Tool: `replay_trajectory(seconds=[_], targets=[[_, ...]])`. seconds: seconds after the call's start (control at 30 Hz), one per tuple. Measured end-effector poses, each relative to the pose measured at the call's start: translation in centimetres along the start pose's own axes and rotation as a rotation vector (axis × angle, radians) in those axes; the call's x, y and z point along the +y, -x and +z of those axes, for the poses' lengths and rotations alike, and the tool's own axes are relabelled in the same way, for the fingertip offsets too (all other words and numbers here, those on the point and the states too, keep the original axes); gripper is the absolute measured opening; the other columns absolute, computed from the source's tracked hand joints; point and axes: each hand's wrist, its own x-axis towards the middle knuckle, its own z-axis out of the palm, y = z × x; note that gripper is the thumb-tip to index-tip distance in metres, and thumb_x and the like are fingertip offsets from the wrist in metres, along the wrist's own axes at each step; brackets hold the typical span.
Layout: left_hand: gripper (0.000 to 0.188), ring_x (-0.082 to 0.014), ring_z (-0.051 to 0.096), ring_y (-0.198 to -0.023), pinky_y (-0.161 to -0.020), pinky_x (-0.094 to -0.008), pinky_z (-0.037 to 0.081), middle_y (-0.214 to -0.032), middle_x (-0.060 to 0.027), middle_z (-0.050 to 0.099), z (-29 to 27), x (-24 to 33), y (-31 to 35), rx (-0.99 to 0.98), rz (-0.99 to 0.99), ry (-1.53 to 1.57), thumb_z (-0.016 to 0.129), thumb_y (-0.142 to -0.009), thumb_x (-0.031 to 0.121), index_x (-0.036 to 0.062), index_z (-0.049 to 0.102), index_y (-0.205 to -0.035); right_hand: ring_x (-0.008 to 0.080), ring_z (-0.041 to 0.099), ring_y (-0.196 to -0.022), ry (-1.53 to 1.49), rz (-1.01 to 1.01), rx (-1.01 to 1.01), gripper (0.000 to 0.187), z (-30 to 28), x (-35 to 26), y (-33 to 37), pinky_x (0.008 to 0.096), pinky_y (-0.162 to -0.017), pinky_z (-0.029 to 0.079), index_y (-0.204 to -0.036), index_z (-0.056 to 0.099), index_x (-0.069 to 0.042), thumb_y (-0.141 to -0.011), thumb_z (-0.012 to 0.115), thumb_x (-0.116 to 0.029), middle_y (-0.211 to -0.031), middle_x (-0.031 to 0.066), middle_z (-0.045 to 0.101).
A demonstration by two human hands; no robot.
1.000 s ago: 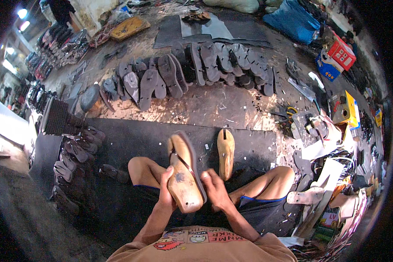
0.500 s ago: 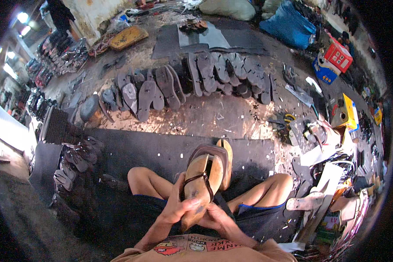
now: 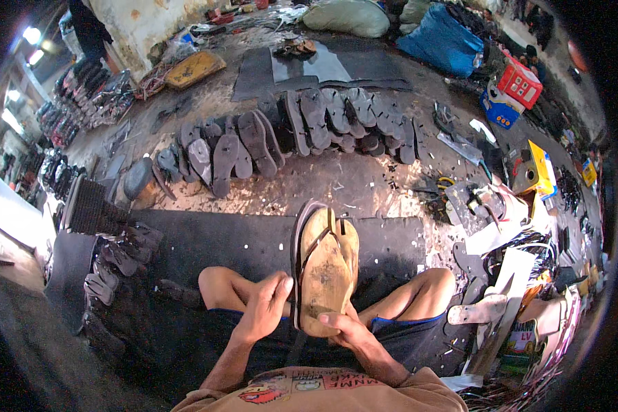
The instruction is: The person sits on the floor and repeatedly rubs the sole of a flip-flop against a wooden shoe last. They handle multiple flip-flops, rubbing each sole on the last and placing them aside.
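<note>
Sandal [image 3: 323,271], tan-soled with a dark strap, stands nearly upright over the person's lap, its long axis running away from the body, toe end pointing toward the row of dark soles [image 3: 309,130] on the floor beyond. Behind the sandal a second tan sole [image 3: 351,240] shows just beside its right edge. Left hand [image 3: 264,309] pinches the sandal's left rim, fingers curled. Right hand [image 3: 343,329] cups its heel end from below, thumb across the sole.

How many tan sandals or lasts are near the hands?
2. One tan sandal with a dark strap is held by the left hand and right hand. A second tan piece lies behind it on the dark mat, partly hidden.
</note>
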Motion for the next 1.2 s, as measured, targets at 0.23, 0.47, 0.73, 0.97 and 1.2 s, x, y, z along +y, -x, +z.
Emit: replay_trajectory(seconds=[0.23, 0.47, 0.73, 0.97, 1.2], targets=[[0.048, -0.0265, 0.059, -0.137, -0.116, -0.0433, 0.047, -0.151, -0.0091, 0.059, 6.5, -8.0, 2.3, -0.27, 0.081, 1.006, 0.057, -0.112, 0.026, 0.0065, 0.051, -0.156, 0.0351, 0.03, -0.157, 0.506, -0.289, -0.146, 0.12, 3.3, -2.2, 2.0, 0.0492, -0.129, 0.027, -0.17, -0.002, -0.007, -0.086, 0.082, -0.02, -0.167, 0.0236, 0.029], [0.058, -0.0264, 0.05, -0.148, -0.122, -0.0458, 0.043, -0.163, -0.013, 0.049, 8.0, -7.8, -2.5, -0.206, 0.106, 1.186, 0.052, -0.112, 0.037, 0.0076, 0.042, -0.161, 0.0303, 0.024, -0.159, 0.573, -0.426, -0.155, 0.132, 1.0, -0.8, -3.6, 0.0479, -0.128, 0.026, -0.171, -0.01, -0.007, -0.082, 0.088, -0.012, -0.173, 0.0162, 0.019], [0.049, -0.0296, 0.046, -0.149, -0.125, -0.0431, 0.037, -0.158, -0.0183, 0.049, 7.0, -16.0, -3.6, 0.457, -0.016, 0.813, 0.04, -0.11, 0.021, -0.0013, 0.047, -0.153, 0.0361, 0.014, -0.163, 1.01, -0.401, -0.017, 0.118, 1.9, 5.4, -6.5, 0.0502, -0.131, 0.018, -0.165, -0.026, -0.001, -0.093, 0.068, -0.003, -0.173, 0.0293, 0.009], [0.045, -0.037, 0.073, -0.111, -0.099, -0.0449, 0.054, -0.116, -0.0216, 0.076, -8.4, -8.8, -2.0, 0.531, -0.163, 0.217, 0.073, -0.098, 0.034, -0.0027, 0.07, -0.123, 0.0355, 0.04, -0.152, 0.878, -0.245, 0.084, 0.099, -3.3, 6.4, -7.0, 0.0496, -0.123, 0.036, -0.17, 0.002, -0.007, -0.096, 0.067, -0.006, -0.165, 0.027, 0.035], [0.058, -0.0295, 0.075, -0.096, -0.088, -0.0406, 0.057, -0.104, -0.0153, 0.077, -6.4, -3.3, 0.5, 0.184, 0.176, -0.307, 0.096, -0.076, 0.032, 0.0008, 0.072, -0.119, 0.0385, 0.044, -0.149, 1.321, -0.661, -0.006, 0.106, 1.5, -5.9, -11.7, 0.0481, -0.125, 0.036, -0.159, 0.04, -0.003, -0.068, 0.093, -0.011, -0.161, 0.0237, 0.043]])
